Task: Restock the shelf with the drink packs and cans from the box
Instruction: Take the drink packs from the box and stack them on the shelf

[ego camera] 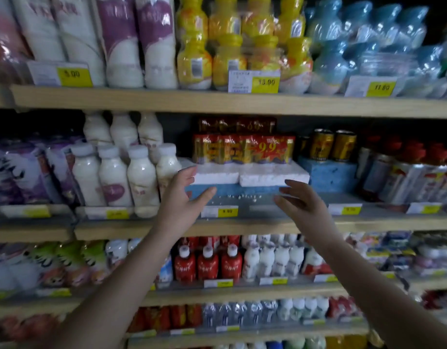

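Note:
A red and gold shrink-wrapped drink pack (244, 148) stands on two white foam slabs (252, 173) over a blue foam block (232, 191) on the middle shelf (242, 229); another red pack sits behind and above it. To its right, gold cans (332, 144) stand on a second blue block. My left hand (184, 192) is open, its fingers at the left end of the white slab and its thumb against the blue block. My right hand (301, 200) hovers open in front of the foam's right end, holding nothing. The box is out of view.
White milk bottles (126, 172) crowd the shelf just left of the foam. Wrapped bottle packs (406, 177) stand to the right. Yellow price tags (227, 211) line the shelf edges. The shelves above and below are full of bottles. White foam crumbs lie on the shelf front.

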A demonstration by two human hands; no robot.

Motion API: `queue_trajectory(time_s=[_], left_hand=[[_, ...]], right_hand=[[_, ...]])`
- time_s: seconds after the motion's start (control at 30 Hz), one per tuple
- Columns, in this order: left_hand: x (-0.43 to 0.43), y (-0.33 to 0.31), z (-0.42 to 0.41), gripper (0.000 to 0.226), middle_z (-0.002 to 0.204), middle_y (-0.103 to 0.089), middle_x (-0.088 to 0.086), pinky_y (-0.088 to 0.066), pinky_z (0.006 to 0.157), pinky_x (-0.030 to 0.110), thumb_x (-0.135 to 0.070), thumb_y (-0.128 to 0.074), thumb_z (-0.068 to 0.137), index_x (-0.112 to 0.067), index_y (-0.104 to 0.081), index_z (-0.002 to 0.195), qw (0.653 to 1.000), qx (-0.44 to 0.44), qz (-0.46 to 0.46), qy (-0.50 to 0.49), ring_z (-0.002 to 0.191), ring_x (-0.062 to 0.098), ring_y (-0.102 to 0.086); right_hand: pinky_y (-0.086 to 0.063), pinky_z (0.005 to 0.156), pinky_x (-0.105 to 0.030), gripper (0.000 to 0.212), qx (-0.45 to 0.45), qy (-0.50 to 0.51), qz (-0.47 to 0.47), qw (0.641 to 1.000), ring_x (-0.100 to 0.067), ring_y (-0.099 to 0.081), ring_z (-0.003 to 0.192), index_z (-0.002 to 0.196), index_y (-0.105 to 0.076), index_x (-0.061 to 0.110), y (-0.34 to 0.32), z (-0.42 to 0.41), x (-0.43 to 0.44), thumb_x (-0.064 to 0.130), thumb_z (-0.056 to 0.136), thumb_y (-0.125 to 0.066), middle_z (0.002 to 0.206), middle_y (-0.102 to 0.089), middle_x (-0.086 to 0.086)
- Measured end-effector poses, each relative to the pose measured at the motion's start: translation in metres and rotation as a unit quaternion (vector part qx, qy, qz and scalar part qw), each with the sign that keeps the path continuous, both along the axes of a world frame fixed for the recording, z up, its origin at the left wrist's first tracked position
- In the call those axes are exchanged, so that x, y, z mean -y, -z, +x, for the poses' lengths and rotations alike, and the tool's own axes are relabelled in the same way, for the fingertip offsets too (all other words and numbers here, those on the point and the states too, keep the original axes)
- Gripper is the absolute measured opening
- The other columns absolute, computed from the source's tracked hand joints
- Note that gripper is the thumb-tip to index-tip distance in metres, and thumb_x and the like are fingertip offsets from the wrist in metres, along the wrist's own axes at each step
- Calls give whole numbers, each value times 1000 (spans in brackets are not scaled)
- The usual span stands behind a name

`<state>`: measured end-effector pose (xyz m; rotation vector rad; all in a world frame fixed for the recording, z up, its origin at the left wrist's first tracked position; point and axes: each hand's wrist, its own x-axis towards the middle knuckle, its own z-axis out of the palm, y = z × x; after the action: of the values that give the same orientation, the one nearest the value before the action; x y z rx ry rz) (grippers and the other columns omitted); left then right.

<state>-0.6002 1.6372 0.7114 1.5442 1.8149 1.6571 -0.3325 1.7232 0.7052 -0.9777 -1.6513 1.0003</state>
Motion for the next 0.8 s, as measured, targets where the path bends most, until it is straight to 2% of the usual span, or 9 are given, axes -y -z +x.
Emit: queue_trajectory(time_s=[0.1,0.2,0.3,0.43,0.5,0.67,0.8], left_hand=[[34,26,1,68,142,-50,-14,-44,107,25,-47,-73,83,-28,-46,143,1000,0,-3,26,128,-6,-46],[66,56,7,65,139,-51,-19,-45,101,16,-48,-71,84,-33,-46,142,999,1,-27,33,124,-12,-47],[91,91,18,60,132,-49,-31,-45,102,20,-49,-70,85,-38,-46,140,997,12,-61,45,125,-10,-49],[117,140,33,61,134,-50,-28,-38,100,6,-43,-71,86,-33,-48,142,993,4,-106,50,126,-15,-45],[127,161,39,60,135,-53,-24,-41,100,7,-42,-72,86,-33,-49,141,990,9,-133,47,126,-13,-46],[139,222,47,58,134,-57,-14,-45,95,9,-35,-75,86,-26,-53,139,981,9,-189,36,124,-7,-51],[140,289,52,56,132,-60,-7,-54,95,25,-32,-77,86,-23,-55,136,971,17,-236,23,122,-1,-56]], right_hand=[[-59,86,-21,48,14,-28,-7,999,-1,-69,110,133,-60,27,31,1,38,23,89,-78,124,-70,10],[-58,94,-33,54,26,-52,-20,998,-10,-69,116,133,-61,26,67,5,69,29,83,-79,123,-71,8],[-56,99,-41,55,52,-72,-49,995,-9,-67,118,134,-60,26,103,14,93,30,82,-79,125,-71,9],[-55,102,-44,54,98,-93,-81,988,-8,-67,119,133,-60,30,152,27,113,37,82,-78,125,-71,10],[-54,103,-43,53,109,-94,-103,984,-7,-66,119,133,-60,31,173,33,119,38,83,-77,125,-70,12],[-56,101,-44,47,127,-89,-143,978,-6,-68,114,127,-62,34,230,39,121,25,85,-80,120,-71,7],[-57,97,-43,50,160,-83,-171,969,-8,-71,108,121,-61,47,291,40,117,25,82,-83,119,-72,10]])
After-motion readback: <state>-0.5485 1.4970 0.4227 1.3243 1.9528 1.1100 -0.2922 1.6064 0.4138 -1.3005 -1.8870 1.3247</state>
